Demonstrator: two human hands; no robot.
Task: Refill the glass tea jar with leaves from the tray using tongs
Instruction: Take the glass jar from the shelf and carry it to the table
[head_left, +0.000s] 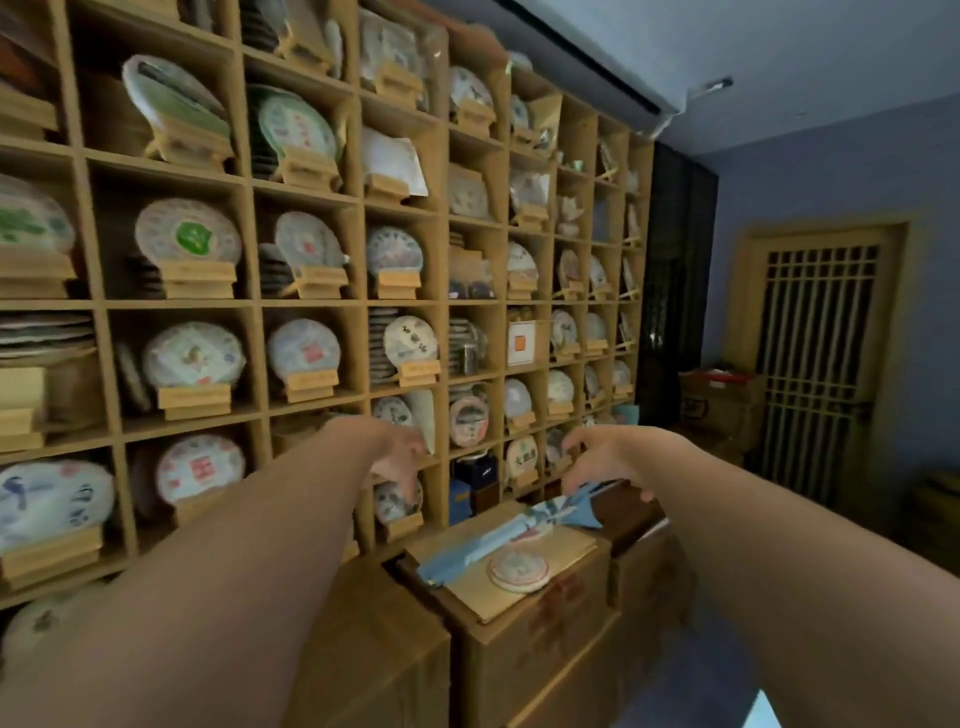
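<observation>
Both arms reach toward wooden shelving; no jar, tray or tongs in view.
Left hand fingers loosely spread, empty. Right hand fingers pinch blue patterned cloth lying on cardboard box beside round paper-wrapped tea cake.

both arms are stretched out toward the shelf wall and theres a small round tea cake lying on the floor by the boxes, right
Not quite. The head view shows the small round tea cake lying on top of a cardboard box, beside a blue cloth, not on the floor. The rest holds: the left hand and right hand both reach toward the shelf wall.
</observation>
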